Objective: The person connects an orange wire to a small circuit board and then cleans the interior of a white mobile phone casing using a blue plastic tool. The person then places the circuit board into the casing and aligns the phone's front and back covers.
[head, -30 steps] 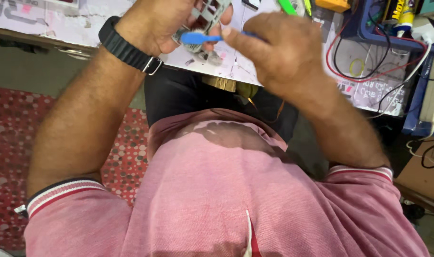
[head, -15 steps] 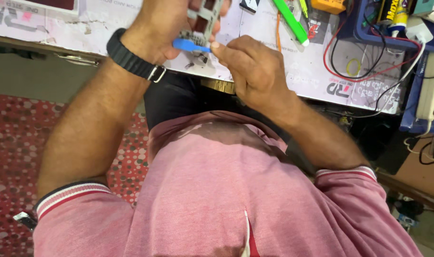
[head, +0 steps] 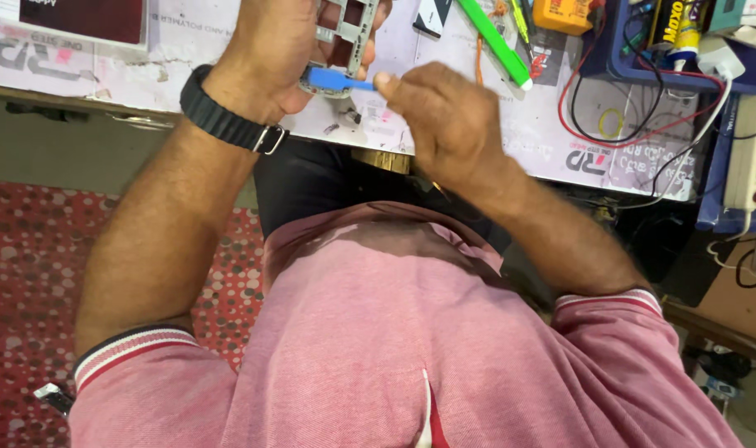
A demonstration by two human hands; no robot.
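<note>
My left hand [head: 282, 54] grips a grey metal phone frame [head: 345, 37] with cut-out openings, held above the edge of the white workbench [head: 477, 108]. A black watch band sits on that wrist. My right hand [head: 440, 124] pinches a small blue plastic tool [head: 332, 80] and presses its tip against the lower edge of the frame. Both forearms reach up from my pink shirt.
A green pen-shaped tool [head: 494, 41] lies on the bench beside an orange device [head: 564, 14]. A blue tray [head: 685, 50] with tubes and red, black and white wires sits at the right. A power strip [head: 751, 158] hangs at the far right. Red patterned carpet [head: 29, 282] covers the floor.
The view has shifted so the hands sit slightly lower and left. My right hand slid down and right along the blue tool, whose tip stays against the frame.
</note>
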